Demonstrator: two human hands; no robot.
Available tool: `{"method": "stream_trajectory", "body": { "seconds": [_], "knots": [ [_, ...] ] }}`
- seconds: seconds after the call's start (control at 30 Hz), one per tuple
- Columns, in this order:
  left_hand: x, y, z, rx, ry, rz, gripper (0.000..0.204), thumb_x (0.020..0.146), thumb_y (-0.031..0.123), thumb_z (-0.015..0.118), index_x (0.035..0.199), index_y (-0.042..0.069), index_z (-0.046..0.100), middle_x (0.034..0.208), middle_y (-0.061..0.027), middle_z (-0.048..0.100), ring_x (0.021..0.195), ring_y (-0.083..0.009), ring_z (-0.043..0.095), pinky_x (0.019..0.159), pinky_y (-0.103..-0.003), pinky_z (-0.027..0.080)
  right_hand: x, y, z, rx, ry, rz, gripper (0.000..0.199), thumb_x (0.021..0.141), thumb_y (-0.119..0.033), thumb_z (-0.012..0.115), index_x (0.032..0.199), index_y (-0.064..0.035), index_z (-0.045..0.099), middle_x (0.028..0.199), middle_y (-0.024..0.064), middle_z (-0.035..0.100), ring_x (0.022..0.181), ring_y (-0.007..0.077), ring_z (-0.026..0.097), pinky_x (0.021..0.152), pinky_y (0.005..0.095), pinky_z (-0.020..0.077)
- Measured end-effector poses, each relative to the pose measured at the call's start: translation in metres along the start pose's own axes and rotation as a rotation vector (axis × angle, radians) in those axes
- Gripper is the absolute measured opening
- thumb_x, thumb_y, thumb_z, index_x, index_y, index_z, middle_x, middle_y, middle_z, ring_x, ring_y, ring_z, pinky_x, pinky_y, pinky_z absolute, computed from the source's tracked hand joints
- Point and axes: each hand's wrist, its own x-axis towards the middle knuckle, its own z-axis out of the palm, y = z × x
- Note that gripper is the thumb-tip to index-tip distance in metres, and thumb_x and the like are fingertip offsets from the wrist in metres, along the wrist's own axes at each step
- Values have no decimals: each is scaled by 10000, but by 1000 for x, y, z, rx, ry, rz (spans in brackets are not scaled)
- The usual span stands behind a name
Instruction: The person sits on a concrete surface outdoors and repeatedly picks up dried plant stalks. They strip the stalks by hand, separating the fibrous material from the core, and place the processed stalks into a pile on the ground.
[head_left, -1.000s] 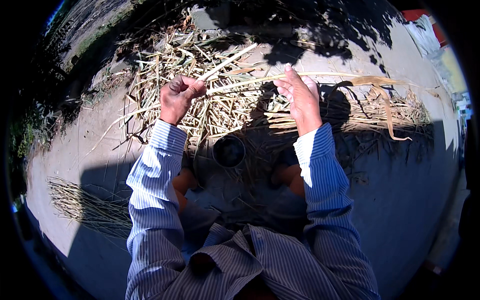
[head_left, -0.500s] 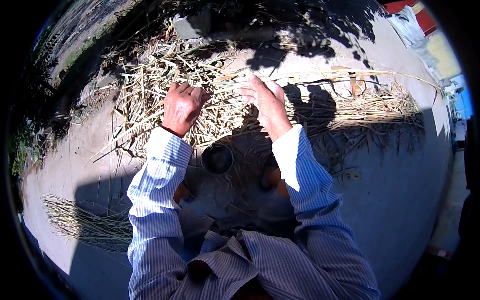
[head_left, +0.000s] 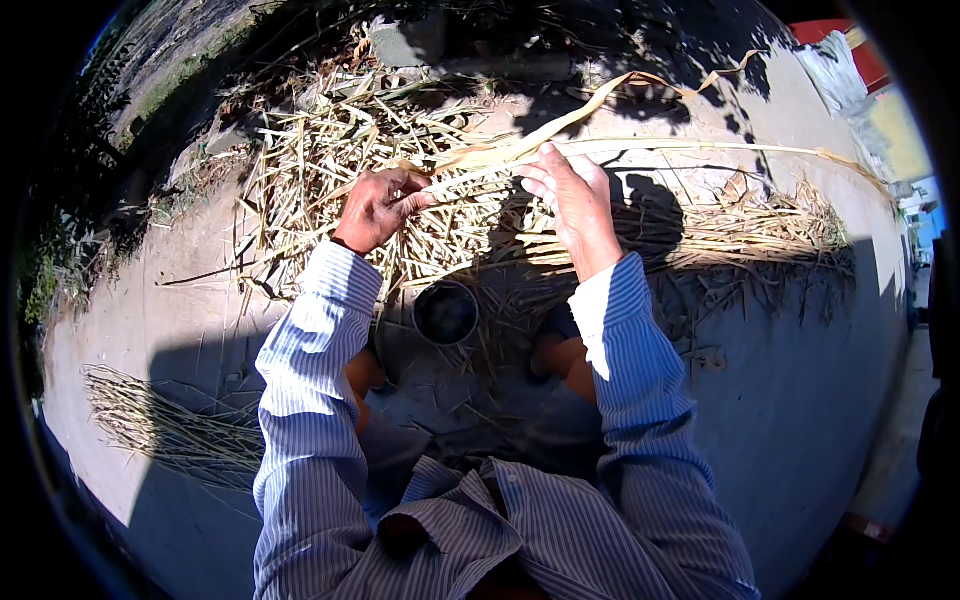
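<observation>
My left hand (head_left: 378,208) pinches the near end of a long, pale dry stalk (head_left: 690,145) between thumb and fingers. The stalk runs right, through my right hand (head_left: 580,205), whose thumb lies over it with the fingers fairly straight underneath. From the same stretch a broad, papery dry leaf (head_left: 590,105) peels away, rising to the far right in a curl. Beneath both hands spreads a loose heap of cut straw-coloured pieces (head_left: 315,150). To the right of my right hand lies a bundle of long dry stalks (head_left: 760,232), partly in shadow.
A round dark pot (head_left: 446,313) stands on the ground between my feet. Another bundle of thin stalks (head_left: 130,415) lies at the left. A stone block (head_left: 408,42) sits beyond the heap. White sheeting (head_left: 835,72) is at the far right.
The broad leaf now stands away from the stalk, curling up to the far right. My right hand has shifted right; my left hand has turned, showing its pinch on the stalk.
</observation>
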Motion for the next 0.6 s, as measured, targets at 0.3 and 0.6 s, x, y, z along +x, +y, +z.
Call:
{"method": "stream_trajectory", "body": {
  "seconds": [0.3,0.6],
  "knots": [
    [6,-10,14,-593,171,-405,156,836,143,708,854,0,650,776,-52,674,718,-96,610,688,-241,495,-1,0,1,-73,-30,14,429,924,-247,589,1190,76,500,1045,174,630,909,244,650,792,305,520],
    [2,-55,-52,-953,704,-570,140,875,183,666,872,50,625,752,-19,634,571,-47,503,501,-156,399,5,-1,-12,-41,-85,-25,372,926,-244,585,1143,56,546,1035,173,642,916,235,646,814,324,521]
  ]
}}
